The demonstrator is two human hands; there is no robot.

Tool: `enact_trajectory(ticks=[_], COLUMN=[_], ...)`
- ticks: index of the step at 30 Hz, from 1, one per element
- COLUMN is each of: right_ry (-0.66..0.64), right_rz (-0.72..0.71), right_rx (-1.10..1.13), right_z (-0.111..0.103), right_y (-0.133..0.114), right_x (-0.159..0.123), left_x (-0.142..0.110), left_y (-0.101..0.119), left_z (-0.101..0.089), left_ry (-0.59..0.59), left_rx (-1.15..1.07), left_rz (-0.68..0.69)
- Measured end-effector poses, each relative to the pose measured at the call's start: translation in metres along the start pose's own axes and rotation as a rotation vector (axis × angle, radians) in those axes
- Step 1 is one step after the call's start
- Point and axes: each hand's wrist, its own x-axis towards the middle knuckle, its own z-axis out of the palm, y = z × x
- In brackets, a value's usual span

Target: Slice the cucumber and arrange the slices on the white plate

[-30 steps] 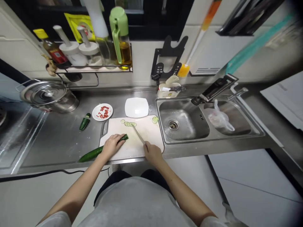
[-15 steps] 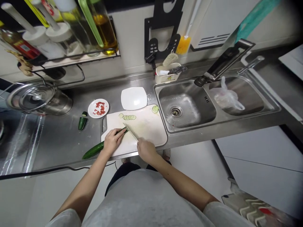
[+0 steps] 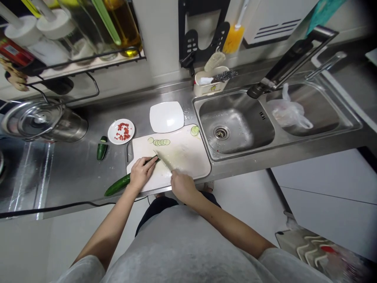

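Note:
My left hand is closed over a long green cucumber, which lies across the white cutting board and sticks out past its left edge. In my right hand is the handle of a knife. Its blade meets the cut end of the cucumber, right beside my left fingertips. Thin cucumber slices lie in an overlapping row on the board behind the blade. More slices sit at the board's far right corner.
Behind the board stands a white square plate. Left of it are a small plate with chopped red bits, cucumber end pieces and a metal pot. A double sink borders the board on the right; one basin holds a plastic bag.
The view has shifted slightly. My left hand stays on the cucumber and the knife stays at its cut end; the row of slices looks the same.

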Motion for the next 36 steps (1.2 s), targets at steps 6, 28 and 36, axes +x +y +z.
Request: enact_trajectory(ticks=[6,28,36], right_ry=[-0.018,-0.045,-0.021], right_rz=[0.004,-0.022,-0.037], right_rx=[0.007,-0.008,0.026], right_z=[-0.003,0.000,-0.002], right_y=[-0.002,-0.009,-0.011], right_x=[-0.003,-0.002,0.004], left_x=[0.000,0.000,0.001], left_y=[-0.003,-0.003,-0.005], left_z=[0.004,0.003,0.005], left_ry=[0.096,0.110,0.128], left_rx=[0.036,0.049,0.037], left_rz=[0.082,0.095,0.110])
